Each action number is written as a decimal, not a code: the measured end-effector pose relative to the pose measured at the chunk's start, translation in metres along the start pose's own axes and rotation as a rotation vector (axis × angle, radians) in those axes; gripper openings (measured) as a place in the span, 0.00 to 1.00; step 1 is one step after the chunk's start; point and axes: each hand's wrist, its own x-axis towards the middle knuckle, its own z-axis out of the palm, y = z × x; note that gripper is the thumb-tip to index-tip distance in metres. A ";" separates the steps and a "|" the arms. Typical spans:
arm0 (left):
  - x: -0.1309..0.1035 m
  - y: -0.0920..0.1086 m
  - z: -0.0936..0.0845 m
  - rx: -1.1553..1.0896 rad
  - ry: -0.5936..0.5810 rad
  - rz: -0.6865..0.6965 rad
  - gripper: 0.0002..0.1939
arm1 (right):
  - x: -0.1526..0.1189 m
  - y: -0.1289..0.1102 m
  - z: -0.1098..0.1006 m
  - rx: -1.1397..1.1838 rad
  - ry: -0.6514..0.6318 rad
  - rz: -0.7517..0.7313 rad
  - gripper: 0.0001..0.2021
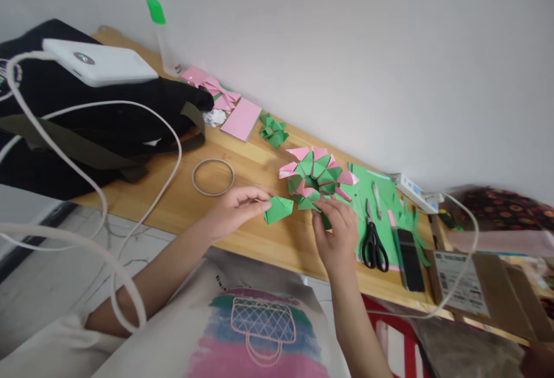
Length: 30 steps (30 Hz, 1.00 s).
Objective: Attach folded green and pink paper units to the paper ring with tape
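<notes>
A folded green paper piece is pinched between the thumb and fingers of my left hand, just left of a ring-shaped paper model. That model is made of green folded pieces with pink points around its outside and has a dark hole in the middle. My right hand grips the model's near edge at a green piece, its fingers closed and partly hiding it. A small gap separates the loose green piece from the model.
Black scissors, a cutter and a phone lie at right by green paper. Behind are green folded pieces and pink paper. A ring, black bag and power bank are left.
</notes>
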 end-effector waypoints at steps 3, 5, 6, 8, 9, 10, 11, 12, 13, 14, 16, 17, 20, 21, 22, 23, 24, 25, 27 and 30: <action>0.003 0.001 0.004 -0.009 0.021 -0.051 0.10 | 0.001 0.000 -0.001 0.026 -0.010 0.016 0.08; 0.006 0.001 0.007 -0.015 0.036 -0.072 0.10 | 0.002 0.001 -0.001 0.043 -0.011 0.024 0.08; 0.007 0.000 0.008 -0.017 0.043 -0.079 0.10 | 0.003 0.002 -0.002 0.051 -0.011 0.027 0.08; 0.009 -0.001 0.009 -0.010 0.051 -0.089 0.10 | 0.003 0.004 -0.003 0.068 -0.013 0.031 0.08; 0.010 -0.001 0.010 0.000 0.052 -0.093 0.10 | 0.003 0.005 -0.003 0.077 -0.015 0.033 0.08; 0.011 -0.002 0.010 0.013 0.053 -0.097 0.10 | 0.003 0.006 -0.004 0.085 -0.014 0.034 0.08; 0.013 -0.002 0.010 0.028 0.054 -0.101 0.10 | 0.003 0.006 -0.004 0.093 -0.012 0.035 0.09; 0.014 -0.003 0.010 0.044 0.056 -0.105 0.10 | 0.003 0.007 -0.005 0.101 -0.011 0.038 0.09; 0.015 -0.003 0.010 0.060 0.058 -0.109 0.11 | 0.003 0.007 -0.005 0.111 -0.012 0.041 0.09; 0.016 -0.004 0.009 0.077 0.060 -0.110 0.11 | 0.003 0.007 -0.005 0.121 -0.016 0.048 0.09; 0.018 -0.004 0.008 0.114 0.056 -0.110 0.10 | 0.003 0.007 -0.006 0.144 -0.035 0.069 0.09; 0.019 -0.004 0.007 0.132 0.052 -0.106 0.10 | 0.003 0.007 -0.006 0.159 -0.049 0.080 0.09; 0.020 -0.003 0.004 0.179 0.048 -0.090 0.09 | 0.005 0.007 -0.008 0.204 -0.091 0.112 0.07; 0.021 -0.002 0.003 0.194 0.051 -0.088 0.09 | 0.006 0.008 -0.009 0.220 -0.102 0.125 0.06; 0.021 -0.001 0.002 0.210 0.055 -0.090 0.09 | 0.006 0.008 -0.010 0.237 -0.112 0.140 0.06; 0.021 0.000 0.001 0.225 0.059 -0.095 0.09 | 0.007 0.009 -0.011 0.253 -0.122 0.157 0.06; 0.022 0.002 0.000 0.238 0.061 -0.103 0.09 | 0.007 0.010 -0.012 0.270 -0.134 0.176 0.06; 0.022 0.003 0.000 0.247 0.060 -0.109 0.09 | 0.008 0.011 -0.013 0.283 -0.141 0.199 0.06; 0.022 0.006 -0.001 0.257 0.052 -0.113 0.09 | 0.008 0.014 -0.016 0.298 -0.144 0.251 0.06; 0.022 0.008 -0.002 0.261 0.049 -0.105 0.08 | 0.010 0.019 -0.019 0.300 -0.137 0.318 0.07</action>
